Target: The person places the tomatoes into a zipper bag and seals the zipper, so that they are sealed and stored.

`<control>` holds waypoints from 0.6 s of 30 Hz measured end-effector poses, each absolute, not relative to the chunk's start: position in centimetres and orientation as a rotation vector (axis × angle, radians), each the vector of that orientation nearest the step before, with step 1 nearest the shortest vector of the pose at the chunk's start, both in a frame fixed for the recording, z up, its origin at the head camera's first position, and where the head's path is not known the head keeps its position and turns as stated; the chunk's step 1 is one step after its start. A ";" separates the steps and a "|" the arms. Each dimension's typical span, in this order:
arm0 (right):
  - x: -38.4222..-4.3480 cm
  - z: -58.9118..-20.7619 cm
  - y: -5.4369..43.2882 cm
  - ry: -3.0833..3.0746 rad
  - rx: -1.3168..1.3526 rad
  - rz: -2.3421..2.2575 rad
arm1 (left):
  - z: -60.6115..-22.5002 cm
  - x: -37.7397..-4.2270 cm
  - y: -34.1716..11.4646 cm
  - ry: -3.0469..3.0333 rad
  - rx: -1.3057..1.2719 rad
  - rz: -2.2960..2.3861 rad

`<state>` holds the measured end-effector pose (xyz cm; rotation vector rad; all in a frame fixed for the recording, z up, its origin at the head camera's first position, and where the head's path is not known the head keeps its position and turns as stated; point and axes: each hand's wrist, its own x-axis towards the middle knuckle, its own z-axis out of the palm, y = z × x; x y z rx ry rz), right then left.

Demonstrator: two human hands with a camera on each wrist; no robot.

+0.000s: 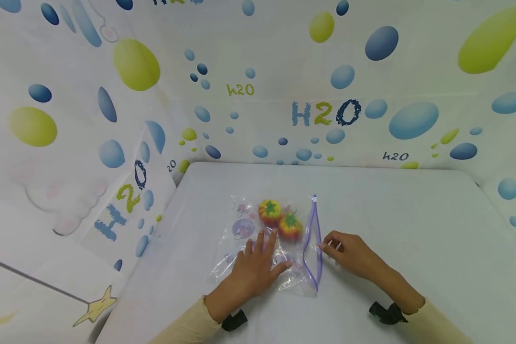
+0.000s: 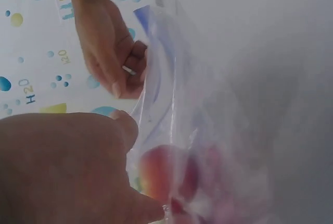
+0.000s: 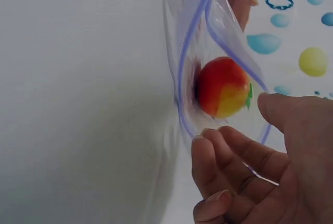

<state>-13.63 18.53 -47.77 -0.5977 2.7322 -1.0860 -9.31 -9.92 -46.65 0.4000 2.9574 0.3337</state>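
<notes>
A clear zip bag with purple printed patches lies on the white table, its purple-edged mouth parted and facing right. Inside are two round red-and-yellow fruit-like pieces with green tops, one farther back and one nearer the mouth. My left hand rests on the bag with its fingers spread, just in front of these pieces. At the mouth's edge is my right hand, fingers loosely bent. In the right wrist view, the thumb and fingertips stand apart by the purple rim, nothing visibly gripped.
The white table extends around the bag. Behind it and at the left rise white walls printed with blue and green drops and H2O lettering. A dark strap is on the right wrist, another on the left.
</notes>
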 end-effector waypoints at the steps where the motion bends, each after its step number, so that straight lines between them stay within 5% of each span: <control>1: -13.4 -47.7 18.8 2.731 -0.580 -1.081 | -46.4 -9.4 -9.9 2.965 0.414 0.318; 8: -11.5 -47.3 19.5 2.714 -0.506 -1.042 | -43.4 -11.4 -10.2 3.037 0.578 0.229; 18: -8.2 -47.4 17.4 2.768 -0.341 -0.897 | -40.6 -19.2 -10.0 2.909 0.796 0.356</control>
